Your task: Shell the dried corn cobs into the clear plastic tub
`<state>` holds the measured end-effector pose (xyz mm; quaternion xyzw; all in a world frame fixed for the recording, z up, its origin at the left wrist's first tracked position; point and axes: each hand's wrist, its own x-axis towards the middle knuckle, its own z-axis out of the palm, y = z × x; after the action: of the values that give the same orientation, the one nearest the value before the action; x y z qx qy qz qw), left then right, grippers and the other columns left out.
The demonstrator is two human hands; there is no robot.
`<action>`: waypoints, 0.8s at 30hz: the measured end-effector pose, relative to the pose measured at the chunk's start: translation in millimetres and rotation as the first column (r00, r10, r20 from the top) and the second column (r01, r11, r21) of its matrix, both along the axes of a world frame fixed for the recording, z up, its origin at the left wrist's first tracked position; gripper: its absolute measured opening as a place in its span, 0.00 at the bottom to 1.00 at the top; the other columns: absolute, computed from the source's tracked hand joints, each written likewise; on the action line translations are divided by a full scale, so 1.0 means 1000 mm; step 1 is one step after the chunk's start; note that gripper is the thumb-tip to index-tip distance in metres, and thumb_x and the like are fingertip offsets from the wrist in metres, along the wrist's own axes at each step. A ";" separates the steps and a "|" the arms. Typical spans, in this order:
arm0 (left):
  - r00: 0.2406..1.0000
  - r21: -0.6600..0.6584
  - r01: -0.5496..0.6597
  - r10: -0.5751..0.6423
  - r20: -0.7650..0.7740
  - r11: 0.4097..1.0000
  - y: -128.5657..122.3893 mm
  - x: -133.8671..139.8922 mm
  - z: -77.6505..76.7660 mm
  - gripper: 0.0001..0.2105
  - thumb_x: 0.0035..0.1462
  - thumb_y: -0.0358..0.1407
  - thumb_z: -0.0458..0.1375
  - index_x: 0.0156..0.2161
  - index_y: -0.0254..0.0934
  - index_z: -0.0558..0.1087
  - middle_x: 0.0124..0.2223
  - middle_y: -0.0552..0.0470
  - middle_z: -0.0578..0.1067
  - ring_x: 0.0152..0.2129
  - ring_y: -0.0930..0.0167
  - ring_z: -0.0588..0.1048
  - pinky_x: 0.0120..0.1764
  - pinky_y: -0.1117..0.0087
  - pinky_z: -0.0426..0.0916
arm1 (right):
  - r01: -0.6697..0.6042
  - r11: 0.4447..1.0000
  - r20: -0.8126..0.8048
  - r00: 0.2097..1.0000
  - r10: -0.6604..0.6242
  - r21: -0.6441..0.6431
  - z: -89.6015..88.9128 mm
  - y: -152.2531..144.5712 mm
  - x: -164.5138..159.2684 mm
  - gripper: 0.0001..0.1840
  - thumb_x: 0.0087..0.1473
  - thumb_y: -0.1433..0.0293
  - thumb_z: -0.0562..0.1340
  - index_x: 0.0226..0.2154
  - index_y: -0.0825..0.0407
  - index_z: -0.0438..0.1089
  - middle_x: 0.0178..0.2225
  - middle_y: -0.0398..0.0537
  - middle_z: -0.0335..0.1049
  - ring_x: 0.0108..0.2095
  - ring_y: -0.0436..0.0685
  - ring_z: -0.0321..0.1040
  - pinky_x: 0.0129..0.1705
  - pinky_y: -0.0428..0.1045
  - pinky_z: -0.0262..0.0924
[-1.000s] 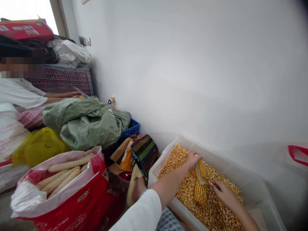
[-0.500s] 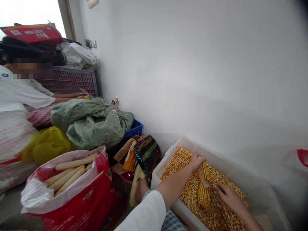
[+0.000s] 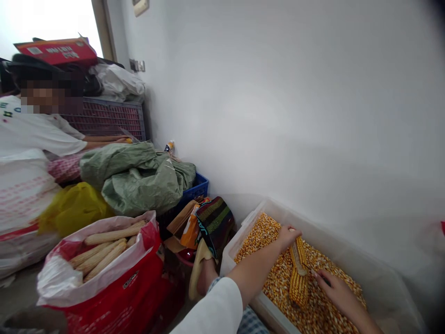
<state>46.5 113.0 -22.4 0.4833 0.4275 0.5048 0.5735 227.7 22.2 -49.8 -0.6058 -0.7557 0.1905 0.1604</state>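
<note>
My left hand (image 3: 288, 236) is closed around the far end of a yellow corn cob (image 3: 299, 288), holding it tilted over the kernels. A pale bare strip shows along the cob's upper part, while full rows of kernels cover its lower part. My right hand (image 3: 333, 291) is closed on a thin pointed tool with a dark handle (image 3: 326, 279). The tool's tip is at the cob's right side, by the bare strip; its exact kind is hard to make out. Loose corn kernels (image 3: 264, 227) fill the translucent plastic bin (image 3: 389, 278) beneath both hands.
A red bag (image 3: 114, 297) holding several stripped cobs (image 3: 100, 260) stands at the left. Behind it are a yellow bag (image 3: 74, 208), a green sack (image 3: 142, 181) and a blue crate (image 3: 200, 184). Another person (image 3: 38, 130) sits at far left. A white wall (image 3: 278, 93) backs the bin.
The view has shifted slightly, so everything appears a little farther right. Both hands keep nearly the same position on the corn cob and tool.
</note>
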 end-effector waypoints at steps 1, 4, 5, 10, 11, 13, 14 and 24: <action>1.000 -0.019 -0.025 0.025 -0.014 0.999 0.006 0.005 -0.005 0.07 0.39 0.35 0.59 0.28 0.37 0.68 0.30 0.48 0.70 0.31 0.65 0.69 0.38 0.62 0.63 | 0.004 1.000 -0.006 1.000 -0.004 0.000 -0.001 0.000 0.000 0.21 0.49 0.54 0.48 0.27 0.49 0.69 0.30 0.49 0.72 0.35 0.59 0.68 0.37 0.48 0.59; 0.997 -0.056 -0.064 0.062 -0.035 0.996 0.018 0.016 -0.020 0.07 0.38 0.35 0.60 0.25 0.38 0.66 0.26 0.51 0.68 0.29 0.66 0.68 0.36 0.64 0.63 | 0.019 1.000 -0.020 1.000 -0.019 -0.001 -0.003 0.001 0.001 0.21 0.49 0.54 0.49 0.28 0.49 0.70 0.31 0.49 0.73 0.35 0.59 0.68 0.38 0.48 0.59; 0.997 -0.068 -0.067 0.064 -0.039 0.995 0.021 0.018 -0.024 0.08 0.38 0.36 0.60 0.25 0.38 0.66 0.25 0.51 0.67 0.28 0.66 0.68 0.35 0.64 0.63 | 0.018 1.000 -0.021 1.000 -0.018 -0.003 -0.004 0.001 0.001 0.21 0.49 0.54 0.49 0.28 0.50 0.69 0.31 0.49 0.73 0.36 0.59 0.68 0.38 0.48 0.59; 0.998 -0.087 -0.060 0.058 -0.026 0.994 0.025 0.020 -0.029 0.09 0.37 0.36 0.61 0.24 0.38 0.65 0.24 0.52 0.67 0.28 0.66 0.68 0.37 0.63 0.63 | 0.004 1.000 -0.012 1.000 -0.004 -0.030 -0.008 0.003 0.001 0.23 0.50 0.53 0.47 0.27 0.50 0.69 0.30 0.50 0.73 0.36 0.60 0.68 0.38 0.49 0.59; 0.998 -0.083 -0.059 0.058 -0.018 0.995 0.025 0.020 -0.029 0.09 0.36 0.36 0.61 0.24 0.38 0.65 0.24 0.52 0.67 0.28 0.66 0.68 0.37 0.62 0.63 | 0.012 1.000 -0.013 1.000 -0.012 -0.028 -0.008 0.003 0.001 0.23 0.50 0.53 0.47 0.27 0.50 0.69 0.31 0.50 0.73 0.36 0.60 0.68 0.38 0.49 0.59; 0.998 -0.074 -0.057 0.058 -0.001 0.996 0.024 0.019 -0.029 0.08 0.36 0.36 0.61 0.24 0.38 0.65 0.24 0.51 0.67 0.29 0.66 0.68 0.38 0.62 0.63 | 0.028 0.999 -0.018 0.999 -0.028 -0.027 -0.008 0.002 0.000 0.23 0.49 0.53 0.48 0.28 0.50 0.69 0.32 0.50 0.73 0.36 0.60 0.68 0.38 0.49 0.59; 0.998 -0.070 -0.056 0.057 0.005 0.996 0.023 0.019 -0.029 0.08 0.36 0.36 0.61 0.24 0.38 0.65 0.25 0.51 0.67 0.29 0.65 0.68 0.38 0.61 0.63 | 0.032 0.999 -0.021 0.999 -0.032 -0.028 -0.008 0.002 0.000 0.23 0.49 0.53 0.48 0.28 0.50 0.70 0.32 0.50 0.73 0.36 0.60 0.68 0.38 0.49 0.59; 0.999 -0.061 -0.042 0.042 0.000 0.997 0.025 0.020 -0.034 0.09 0.36 0.38 0.59 0.25 0.39 0.66 0.28 0.47 0.69 0.31 0.62 0.70 0.37 0.62 0.63 | 0.052 0.998 -0.023 0.998 -0.053 -0.037 -0.006 0.002 0.001 0.23 0.48 0.51 0.49 0.27 0.49 0.71 0.34 0.51 0.73 0.39 0.62 0.68 0.41 0.50 0.60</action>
<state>66.5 137.6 -56.5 0.4561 0.4524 0.5040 0.5773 228.6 24.5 -55.7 -0.6259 -0.7339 0.2072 0.1632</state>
